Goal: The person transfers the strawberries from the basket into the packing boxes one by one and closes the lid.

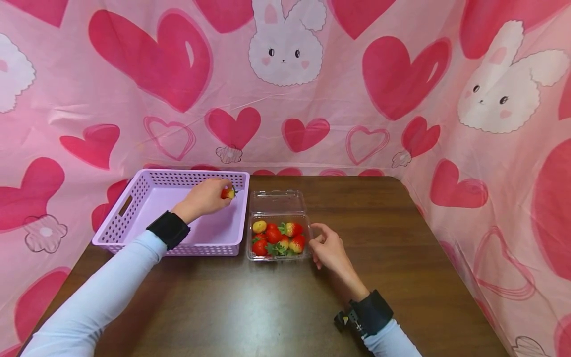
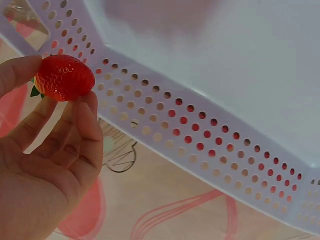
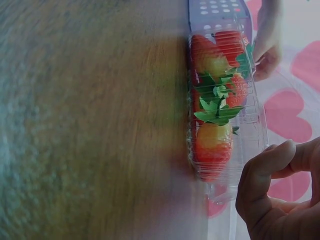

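My left hand (image 1: 207,197) is over the right part of the purple basket (image 1: 244,208) and pinches a red strawberry (image 2: 65,77) between thumb and fingertips. The fruit's pale end and green leaves show in the head view. To the right of the basket stands a clear plastic clamshell box (image 1: 277,202) with its lid folded back. Several strawberries (image 1: 273,235) lie inside, red with some yellowish ends and green leaves. At the box's right edge my right hand (image 1: 329,248) holds the rim with bent fingers; the exact contact is partly hidden.
Both containers stand on a dark brown wooden table (image 1: 357,208). The basket has perforated walls and a handle slot on its left side. A pink cloth (image 1: 339,109) with hearts and rabbits hangs behind the table and along its right side.
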`<control>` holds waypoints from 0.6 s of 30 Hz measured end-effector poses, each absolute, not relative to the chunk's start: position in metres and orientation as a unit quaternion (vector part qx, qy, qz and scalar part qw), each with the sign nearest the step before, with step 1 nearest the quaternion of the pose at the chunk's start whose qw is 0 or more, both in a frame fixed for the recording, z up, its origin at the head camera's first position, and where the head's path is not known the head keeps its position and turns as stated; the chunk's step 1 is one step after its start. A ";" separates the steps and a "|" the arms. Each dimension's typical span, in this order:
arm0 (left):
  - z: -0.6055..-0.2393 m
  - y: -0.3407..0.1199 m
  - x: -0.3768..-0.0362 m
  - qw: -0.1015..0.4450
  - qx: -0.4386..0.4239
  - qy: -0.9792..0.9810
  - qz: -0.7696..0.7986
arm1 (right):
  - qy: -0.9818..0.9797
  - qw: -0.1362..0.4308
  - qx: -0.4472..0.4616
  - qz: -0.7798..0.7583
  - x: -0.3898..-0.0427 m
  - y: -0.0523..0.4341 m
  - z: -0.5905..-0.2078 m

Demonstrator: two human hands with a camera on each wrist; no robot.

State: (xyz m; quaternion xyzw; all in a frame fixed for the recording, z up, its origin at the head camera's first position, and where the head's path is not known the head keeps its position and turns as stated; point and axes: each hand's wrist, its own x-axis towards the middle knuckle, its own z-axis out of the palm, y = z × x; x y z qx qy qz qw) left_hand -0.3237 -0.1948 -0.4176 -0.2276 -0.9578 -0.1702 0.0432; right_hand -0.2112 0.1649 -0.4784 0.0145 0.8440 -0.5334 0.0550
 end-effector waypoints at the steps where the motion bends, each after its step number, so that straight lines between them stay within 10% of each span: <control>1: -0.417 -0.194 -0.323 0.045 -0.231 -0.957 -0.172 | 0.844 0.055 0.014 -0.533 -0.211 0.165 -0.478; 18: -0.401 -0.164 -0.306 0.080 -0.277 -0.942 -0.172 | 0.842 0.057 0.008 -0.537 -0.211 0.165 -0.478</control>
